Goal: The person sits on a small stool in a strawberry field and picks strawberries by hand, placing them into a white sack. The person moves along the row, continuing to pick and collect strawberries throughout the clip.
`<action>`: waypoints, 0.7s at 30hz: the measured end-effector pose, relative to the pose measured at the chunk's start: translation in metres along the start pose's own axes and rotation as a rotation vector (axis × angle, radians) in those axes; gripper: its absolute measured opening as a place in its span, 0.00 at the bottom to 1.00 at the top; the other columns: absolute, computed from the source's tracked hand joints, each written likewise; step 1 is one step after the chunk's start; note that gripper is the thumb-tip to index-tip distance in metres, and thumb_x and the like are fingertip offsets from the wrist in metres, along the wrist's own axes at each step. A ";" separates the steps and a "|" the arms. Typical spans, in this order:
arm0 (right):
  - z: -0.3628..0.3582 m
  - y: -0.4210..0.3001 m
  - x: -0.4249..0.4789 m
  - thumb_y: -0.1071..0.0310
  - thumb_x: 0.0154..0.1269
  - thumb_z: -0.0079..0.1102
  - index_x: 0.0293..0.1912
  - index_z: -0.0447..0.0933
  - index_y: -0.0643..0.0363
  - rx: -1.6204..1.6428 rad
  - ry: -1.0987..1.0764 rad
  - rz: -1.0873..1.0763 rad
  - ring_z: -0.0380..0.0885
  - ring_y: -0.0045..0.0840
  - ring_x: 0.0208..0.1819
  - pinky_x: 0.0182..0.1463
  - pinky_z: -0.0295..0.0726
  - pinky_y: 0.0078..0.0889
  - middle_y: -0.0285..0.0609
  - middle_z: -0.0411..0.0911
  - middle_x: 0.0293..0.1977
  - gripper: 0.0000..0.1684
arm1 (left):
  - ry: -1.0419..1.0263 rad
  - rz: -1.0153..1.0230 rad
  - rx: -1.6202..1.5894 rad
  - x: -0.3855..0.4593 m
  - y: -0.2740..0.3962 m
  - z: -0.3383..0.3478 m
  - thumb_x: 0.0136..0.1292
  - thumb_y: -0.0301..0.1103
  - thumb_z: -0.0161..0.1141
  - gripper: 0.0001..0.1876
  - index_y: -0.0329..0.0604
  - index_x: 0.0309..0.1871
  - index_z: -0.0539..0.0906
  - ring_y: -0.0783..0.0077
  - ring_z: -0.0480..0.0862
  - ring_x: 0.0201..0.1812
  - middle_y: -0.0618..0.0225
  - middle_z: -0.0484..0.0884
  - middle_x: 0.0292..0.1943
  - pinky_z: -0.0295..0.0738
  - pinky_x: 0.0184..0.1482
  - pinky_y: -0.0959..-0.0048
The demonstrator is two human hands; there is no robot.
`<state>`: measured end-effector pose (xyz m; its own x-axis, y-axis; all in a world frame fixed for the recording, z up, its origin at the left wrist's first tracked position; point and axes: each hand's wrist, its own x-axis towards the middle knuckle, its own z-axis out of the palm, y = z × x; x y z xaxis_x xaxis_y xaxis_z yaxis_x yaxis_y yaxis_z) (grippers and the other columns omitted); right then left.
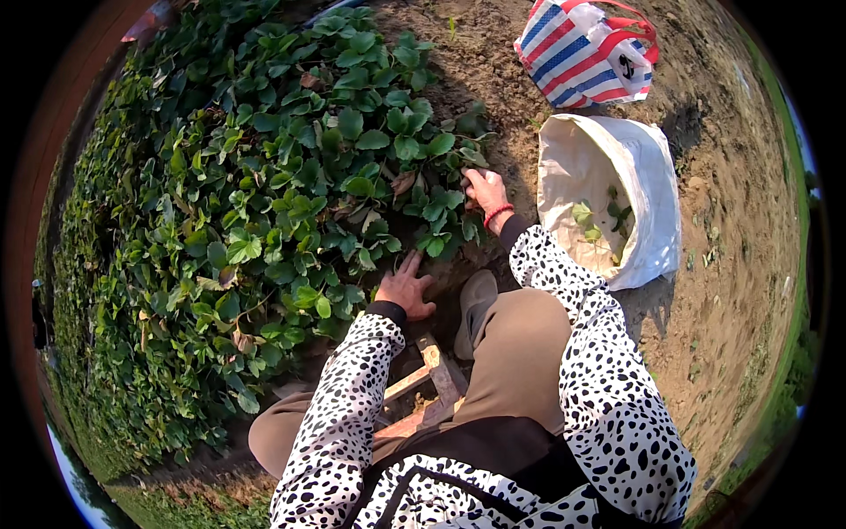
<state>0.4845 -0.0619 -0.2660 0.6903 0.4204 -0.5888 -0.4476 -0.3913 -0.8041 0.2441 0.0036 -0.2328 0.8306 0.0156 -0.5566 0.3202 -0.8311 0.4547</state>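
Note:
Leafy strawberry plants (310, 172) with toothed green leaves and some dry brown ones fill the left and middle. My left hand (408, 291) reaches to their lower edge, palm down, fingers spread, the fingertips partly among the leaves; it holds nothing that I can see. Farther up, my right hand (486, 190), with a red bracelet at the wrist, has its fingers bent at the plants' right edge. Leaves touch its fingertips, and whether it grips a stem is not clear. Right of that hand, a white woven sack (651, 192) lies with its mouth open and a few loose leaves (585, 215) inside.
A striped red, blue and white bag (581, 56) with red handles stands on the soil beyond the sack. Beneath me is a low wooden stool (433, 370), between my bent legs. My shoe (477, 297) rests by the plants. Bare brown soil (727, 264) extends to the right.

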 end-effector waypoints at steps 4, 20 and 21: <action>-0.025 0.014 0.019 0.56 0.61 0.57 0.36 0.78 0.58 0.034 0.275 0.086 0.67 0.12 0.18 0.21 0.79 0.22 0.28 0.70 0.22 0.14 | -0.007 0.002 0.024 -0.002 -0.002 -0.001 0.49 0.54 0.61 0.29 0.54 0.55 0.77 0.55 0.54 0.71 0.51 0.49 0.71 0.65 0.60 0.48; -0.008 0.022 0.056 0.62 0.57 0.60 0.43 0.79 0.62 -0.217 -0.079 0.173 0.79 0.31 0.39 0.39 0.80 0.37 0.43 0.80 0.37 0.16 | -0.008 0.031 0.017 0.001 -0.003 -0.001 0.47 0.53 0.63 0.29 0.56 0.54 0.77 0.54 0.57 0.70 0.53 0.49 0.71 0.68 0.58 0.49; -0.007 0.020 0.055 0.63 0.58 0.60 0.44 0.78 0.61 -0.059 -0.104 0.250 0.78 0.31 0.39 0.38 0.80 0.39 0.42 0.79 0.39 0.16 | -0.010 0.029 0.017 0.001 -0.003 0.000 0.47 0.53 0.63 0.29 0.56 0.54 0.77 0.54 0.57 0.70 0.53 0.49 0.71 0.68 0.58 0.49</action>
<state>0.5178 -0.0527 -0.3144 0.4991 0.3858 -0.7759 -0.5602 -0.5395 -0.6286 0.2438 0.0065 -0.2343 0.8348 -0.0143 -0.5504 0.2883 -0.8404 0.4590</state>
